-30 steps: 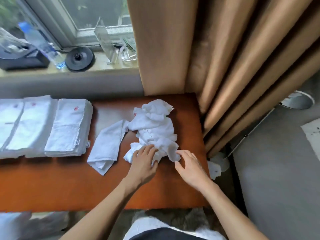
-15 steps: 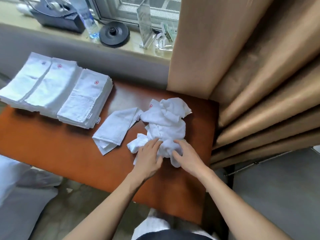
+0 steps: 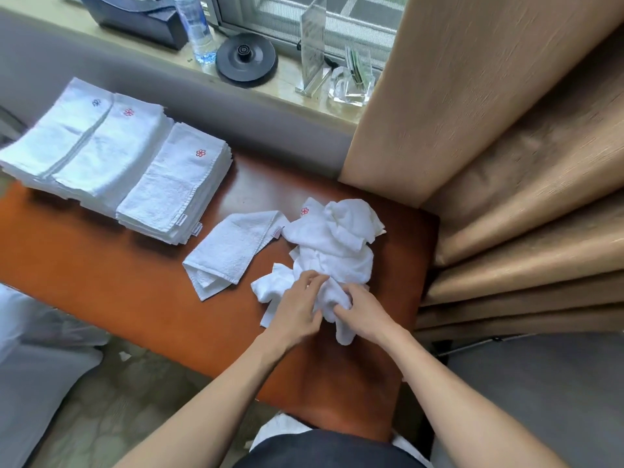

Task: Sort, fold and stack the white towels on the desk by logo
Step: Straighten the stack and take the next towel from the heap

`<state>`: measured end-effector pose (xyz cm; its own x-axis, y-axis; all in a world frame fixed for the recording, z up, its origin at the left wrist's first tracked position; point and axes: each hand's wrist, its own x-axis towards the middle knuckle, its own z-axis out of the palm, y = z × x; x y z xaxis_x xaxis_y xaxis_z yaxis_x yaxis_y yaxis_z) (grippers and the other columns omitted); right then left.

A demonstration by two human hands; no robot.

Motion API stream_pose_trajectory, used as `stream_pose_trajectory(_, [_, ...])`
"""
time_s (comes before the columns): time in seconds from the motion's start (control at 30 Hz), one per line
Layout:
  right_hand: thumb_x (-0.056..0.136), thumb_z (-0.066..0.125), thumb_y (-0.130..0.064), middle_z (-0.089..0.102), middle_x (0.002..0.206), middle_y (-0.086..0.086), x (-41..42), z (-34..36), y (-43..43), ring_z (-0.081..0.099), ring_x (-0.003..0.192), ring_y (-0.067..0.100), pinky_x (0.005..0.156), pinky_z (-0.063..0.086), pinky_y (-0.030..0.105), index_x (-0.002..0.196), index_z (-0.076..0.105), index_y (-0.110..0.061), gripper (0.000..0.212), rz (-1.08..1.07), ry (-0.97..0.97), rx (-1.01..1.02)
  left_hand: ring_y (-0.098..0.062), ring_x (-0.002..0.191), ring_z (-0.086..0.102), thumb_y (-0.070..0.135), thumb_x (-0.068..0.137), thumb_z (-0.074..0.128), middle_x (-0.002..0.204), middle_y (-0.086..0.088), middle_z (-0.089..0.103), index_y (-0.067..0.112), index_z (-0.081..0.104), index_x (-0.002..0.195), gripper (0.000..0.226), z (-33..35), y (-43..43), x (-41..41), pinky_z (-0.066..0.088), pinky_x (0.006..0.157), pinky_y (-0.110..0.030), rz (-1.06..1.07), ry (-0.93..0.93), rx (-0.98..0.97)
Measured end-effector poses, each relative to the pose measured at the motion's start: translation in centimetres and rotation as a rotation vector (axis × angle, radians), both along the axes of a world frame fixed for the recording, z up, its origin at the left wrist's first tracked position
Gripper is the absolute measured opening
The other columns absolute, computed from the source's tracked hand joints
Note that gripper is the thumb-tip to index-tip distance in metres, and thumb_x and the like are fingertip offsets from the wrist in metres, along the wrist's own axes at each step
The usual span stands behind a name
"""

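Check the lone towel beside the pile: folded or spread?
Loosely folded: the lone towel lies doubled over on the desk, its near corner bunched, not squared like the stacks.

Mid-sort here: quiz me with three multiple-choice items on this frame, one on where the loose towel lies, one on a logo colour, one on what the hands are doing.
1. The loose towel lies:
A. on the stacks
B. between the stacks and the pile
C. under the pile

2. The logo showing on the pile is:
A. green
B. black
C. red

3. The left hand and right hand:
A. both grip the pile's near end
B. both hover off the pile
C. only the left touches it

Answers:
1 B, it sits in the gap between them.
2 C, a red flower mark shows at the pile's far left corner.
3 A, fingers of both hands curl into the cloth.
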<state>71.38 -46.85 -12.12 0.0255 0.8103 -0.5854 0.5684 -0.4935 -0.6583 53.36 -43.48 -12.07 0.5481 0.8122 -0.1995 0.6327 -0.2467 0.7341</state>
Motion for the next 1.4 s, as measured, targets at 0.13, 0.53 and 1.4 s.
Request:
stream_pose_trajectory(0.13, [0.087, 0.051, -0.019, 0.062, 0.077, -0.003, 0.5, 1.3, -0.2, 0.055, 0.068, 0.006, 0.059, 0.041, 0.017, 0.075, 0.058, -0.015, 0.014, -0.102, 0.108, 0.156, -0.032, 0.131, 0.047, 0.017, 0.078, 0.076, 0.153, -0.013, 0.03, 0.014, 0.037, 0.156, 0.087, 0.5, -0.5, 0.6, 0.052, 0.092, -0.048, -0.066, 0.09, 0.006])
stream_pose_trajectory(0.53, [0.092, 0.051, -0.044, 0.067, 0.089, -0.019, 4.9, 7.8, -1.7, 0.059, 0.083, 0.0, 0.076, 0.046, 0.023, 0.092, 0.068, -0.026, 0.024, -0.114, 0.273, 0.287, -0.037, 0.102, 0.057, 0.007, 0.064, 0.043, 0.135, -0.009, 0.044, 0.008, 0.057, 0.128, 0.065, 8.1, -2.9, 4.5, 0.051, 0.078, -0.051, 0.21, 0.01, 0.152])
stream_pose_trajectory(1.4, [0.082, 0.062, 0.003, 0.07, 0.086, -0.011, 12.2, 20.2, -4.4, 0.063, 0.08, 0.001, 0.073, 0.045, 0.016, 0.086, 0.072, -0.032, 0.037, 0.199, 0.162, 0.706, -0.025, 0.104, 0.062, 0.019, 0.083, 0.074, 0.097, -0.002, 0.067, 0.011, 0.061, 0.089, 0.016, 20.0, -4.9, 9.9, 0.033, 0.099, -0.039, 0.009, 0.14, 0.638])
